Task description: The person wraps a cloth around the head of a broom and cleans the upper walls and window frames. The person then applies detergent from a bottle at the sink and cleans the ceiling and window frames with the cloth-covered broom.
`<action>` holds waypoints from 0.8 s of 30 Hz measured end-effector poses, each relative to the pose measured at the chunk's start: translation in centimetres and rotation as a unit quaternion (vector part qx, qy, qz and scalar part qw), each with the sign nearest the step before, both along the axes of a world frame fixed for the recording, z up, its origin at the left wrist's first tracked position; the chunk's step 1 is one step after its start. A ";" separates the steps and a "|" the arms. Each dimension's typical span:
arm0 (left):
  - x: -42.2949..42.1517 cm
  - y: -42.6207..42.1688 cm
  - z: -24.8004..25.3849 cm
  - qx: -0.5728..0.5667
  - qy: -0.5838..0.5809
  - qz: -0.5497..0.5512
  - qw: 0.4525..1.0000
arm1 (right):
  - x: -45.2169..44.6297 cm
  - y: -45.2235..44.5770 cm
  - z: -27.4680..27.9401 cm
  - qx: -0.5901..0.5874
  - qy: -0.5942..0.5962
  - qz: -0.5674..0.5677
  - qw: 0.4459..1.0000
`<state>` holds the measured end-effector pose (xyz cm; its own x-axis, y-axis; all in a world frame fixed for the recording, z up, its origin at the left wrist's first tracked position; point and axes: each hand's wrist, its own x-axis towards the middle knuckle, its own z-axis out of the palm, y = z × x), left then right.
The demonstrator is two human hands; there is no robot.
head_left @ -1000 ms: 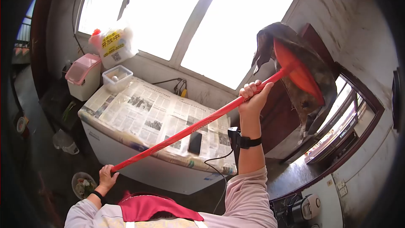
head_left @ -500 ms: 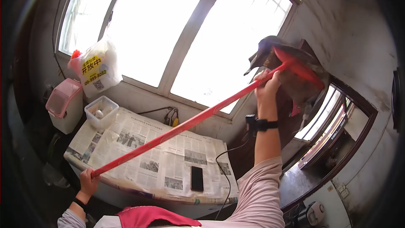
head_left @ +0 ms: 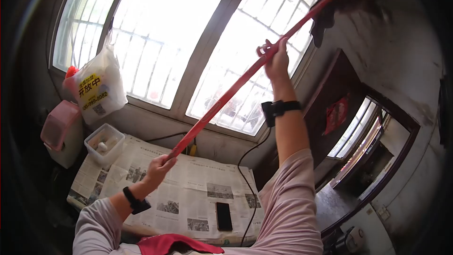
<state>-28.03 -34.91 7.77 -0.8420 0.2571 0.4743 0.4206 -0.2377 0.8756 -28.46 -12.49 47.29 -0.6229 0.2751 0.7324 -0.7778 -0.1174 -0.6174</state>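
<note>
A long red broom (head_left: 222,101) slants from lower left up to the upper right. My left hand (head_left: 159,169) is closed around the lower end of its handle, above the newspaper-covered table. Higher up, my right hand (head_left: 277,60) holds the handle in front of the window, with some fingertips sticking out past it. A dark cloth (head_left: 323,21) hangs from the broom's head, which is blurred near the top of the wall. Its exact shape cannot be made out.
Newspaper covers a table (head_left: 188,184) bearing a black phone (head_left: 223,216) and a clear plastic box (head_left: 104,144). A white plastic bag (head_left: 101,85) hangs by the barred window (head_left: 155,42). A pink-lidded bin (head_left: 61,130) stands left. A dark door (head_left: 330,99) is at right.
The broom has swung upward, its head rising toward the ceiling corner. My left hand has moved up and right with the handle's end. My right hand has risen and shifted slightly left.
</note>
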 end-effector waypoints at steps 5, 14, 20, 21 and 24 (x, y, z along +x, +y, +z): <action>-1.2 7.7 3.5 0.070 -0.232 -0.282 0.928 | -4.0 2.0 -3.9 0.028 -0.046 0.013 0.998; -5.6 15.2 4.6 0.099 -0.306 -0.484 0.814 | -9.7 5.2 -17.8 0.105 -0.154 -0.123 0.975; -7.3 15.0 2.9 0.071 -0.331 -0.493 0.802 | -6.9 3.5 -28.6 0.064 -0.175 -0.025 0.982; -7.2 14.8 2.6 0.065 -0.333 -0.486 0.805 | -6.1 2.7 -30.3 0.095 -0.165 -0.045 0.981; -6.4 14.6 1.6 0.099 -0.377 -0.422 0.819 | -4.8 2.1 -35.3 0.098 -0.128 -0.037 0.986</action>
<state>-34.39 -20.36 9.35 -0.4768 0.8790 0.0037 -0.6089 -0.3333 0.7199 -33.28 -10.41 11.98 -0.7779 0.1961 0.5970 -0.5951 0.0754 -0.8001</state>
